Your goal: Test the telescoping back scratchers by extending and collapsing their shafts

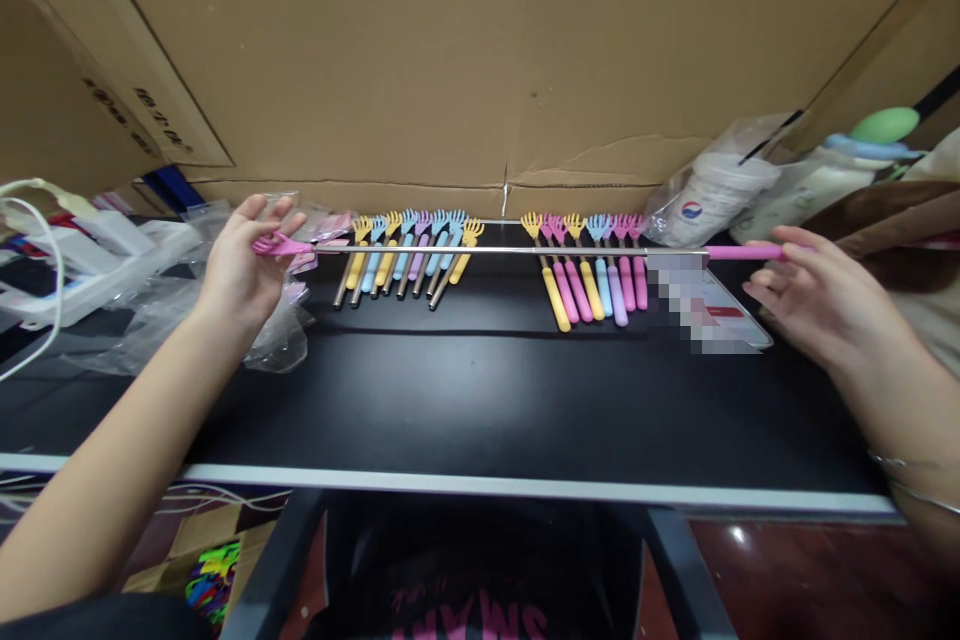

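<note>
A pink telescopic back scratcher (495, 250) is stretched out full length across the black table (480, 400). My left hand (244, 265) pinches its pink claw end at the left. At the right, my right hand (814, 300) grips its pink handle between thumb and fingers. Behind the rod lie two rows of collapsed scratchers: one group (409, 255) at centre-left with yellow, blue and purple claws, another group (592, 270) at centre-right with yellow, pink, blue and purple handles.
Clear plastic bags (281, 330) lie beside my left hand. White cables and a power strip (82, 260) sit far left. Bagged paper cups (712, 190) and other items stand at the back right. A cardboard wall (450, 50) backs the table.
</note>
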Available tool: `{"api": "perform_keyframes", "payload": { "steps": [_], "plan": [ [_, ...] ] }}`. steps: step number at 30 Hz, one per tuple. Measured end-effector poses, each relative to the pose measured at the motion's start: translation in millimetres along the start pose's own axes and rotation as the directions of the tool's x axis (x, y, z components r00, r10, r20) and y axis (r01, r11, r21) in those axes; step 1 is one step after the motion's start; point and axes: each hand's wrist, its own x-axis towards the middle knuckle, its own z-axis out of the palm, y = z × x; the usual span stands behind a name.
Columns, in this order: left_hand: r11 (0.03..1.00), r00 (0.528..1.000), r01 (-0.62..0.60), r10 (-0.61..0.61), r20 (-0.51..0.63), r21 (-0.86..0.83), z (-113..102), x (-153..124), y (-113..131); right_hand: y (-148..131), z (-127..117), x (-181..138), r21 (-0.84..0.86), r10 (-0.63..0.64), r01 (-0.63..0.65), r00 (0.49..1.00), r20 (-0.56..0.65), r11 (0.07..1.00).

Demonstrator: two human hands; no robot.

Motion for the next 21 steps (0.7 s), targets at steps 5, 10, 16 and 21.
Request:
{"api": "perform_keyframes", "payload": {
  "steps": [5, 10, 16, 21],
  "plan": [
    [1.000, 1.000, 0.008, -0.008, -0.005, 0.023, -0.6, 1.1, -4.4, 2.3, 0.2, -0.1, 0.011, 0.001, -0.001, 1.000, -0.004, 1.000],
    [0.996, 0.997, -0.064, 0.061, 0.044, 0.066, -6.7, 7.1, -8.7, 5.0, -0.4, -0.3, -0.005, -0.049, 0.049, 0.996, 0.072, 0.999],
    [0.995, 0.987, -0.058, 0.045, 0.155, 0.080, -1.6, -0.2, -7.8, 7.1, 6.0, -5.4, -0.069, -0.076, 0.091, 0.979, 0.188, 0.993],
    [0.989, 0.952, -0.122, 0.091, 0.292, 0.089, 5.8, -9.6, -9.3, 12.3, 10.6, -9.9, -0.124, -0.068, 0.113, 0.945, 0.319, 0.986]
  ]
}}
